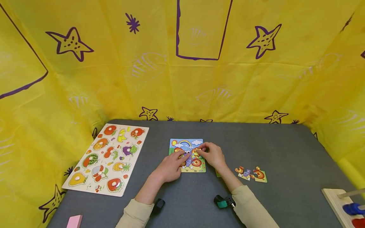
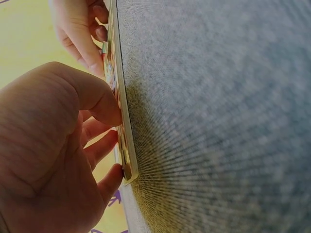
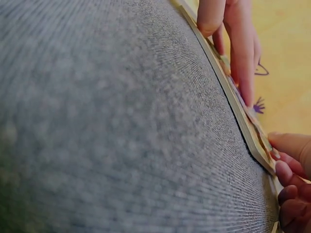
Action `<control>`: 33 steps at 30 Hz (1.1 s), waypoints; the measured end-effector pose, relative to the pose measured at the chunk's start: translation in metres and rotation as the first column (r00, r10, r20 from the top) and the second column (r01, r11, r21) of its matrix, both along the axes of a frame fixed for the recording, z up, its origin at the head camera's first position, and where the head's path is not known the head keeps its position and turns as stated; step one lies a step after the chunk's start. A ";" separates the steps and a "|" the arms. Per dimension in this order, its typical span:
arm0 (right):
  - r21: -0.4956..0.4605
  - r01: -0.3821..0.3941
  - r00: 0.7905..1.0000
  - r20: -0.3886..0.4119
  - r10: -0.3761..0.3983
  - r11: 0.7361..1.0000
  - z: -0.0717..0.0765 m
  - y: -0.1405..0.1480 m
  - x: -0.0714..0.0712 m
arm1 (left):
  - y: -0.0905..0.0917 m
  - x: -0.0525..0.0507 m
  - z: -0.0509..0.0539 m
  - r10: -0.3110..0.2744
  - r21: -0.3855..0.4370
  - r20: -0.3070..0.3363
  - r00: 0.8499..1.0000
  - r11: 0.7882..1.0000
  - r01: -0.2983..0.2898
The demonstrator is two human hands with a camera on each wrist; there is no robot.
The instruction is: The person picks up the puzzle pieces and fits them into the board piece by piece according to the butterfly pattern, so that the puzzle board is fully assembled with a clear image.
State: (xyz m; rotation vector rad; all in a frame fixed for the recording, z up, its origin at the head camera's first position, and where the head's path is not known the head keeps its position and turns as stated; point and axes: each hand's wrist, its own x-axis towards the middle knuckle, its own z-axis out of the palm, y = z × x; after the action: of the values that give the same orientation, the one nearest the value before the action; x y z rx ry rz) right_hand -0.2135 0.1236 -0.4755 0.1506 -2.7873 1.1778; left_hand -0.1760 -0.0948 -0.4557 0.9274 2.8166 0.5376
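Note:
A small butterfly puzzle board (image 1: pixel 185 169) lies flat on the dark table, a rainbow and sun printed along its top. My left hand (image 1: pixel 170 166) rests on its left part, fingers extended over the picture; the left wrist view shows this hand (image 2: pixel 53 145) with its fingertips on the board. At the board's upper right, my right hand (image 1: pixel 214 155) pinches a small colourful piece (image 2: pixel 104 47) between thumb and fingers, close to the surface. In the right wrist view, the right hand (image 3: pixel 294 170) is at the board's edge, its piece partly hidden by the fingers.
Loose puzzle pieces (image 1: pixel 259 174) lie right of my right forearm, and a green-edged piece (image 1: pixel 218 174) shows beside that wrist. A fruit peg board (image 1: pixel 118 164) is at the left, a pink block (image 1: pixel 74 221) at the front left, and a wooden bead frame (image 1: pixel 336 202) at the right edge.

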 end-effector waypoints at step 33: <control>-0.045 -0.159 0.977 0.138 0.163 0.986 0.004 0.019 -0.001 | 0.001 0.000 0.001 0.015 -0.034 -0.018 1.000 0.999 -0.015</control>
State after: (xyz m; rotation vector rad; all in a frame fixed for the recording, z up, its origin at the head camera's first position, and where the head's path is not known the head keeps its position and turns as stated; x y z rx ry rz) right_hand -0.2148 0.1423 -0.4717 0.3071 -2.9232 1.3195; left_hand -0.1763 -0.0942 -0.4545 0.9095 2.8410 0.4845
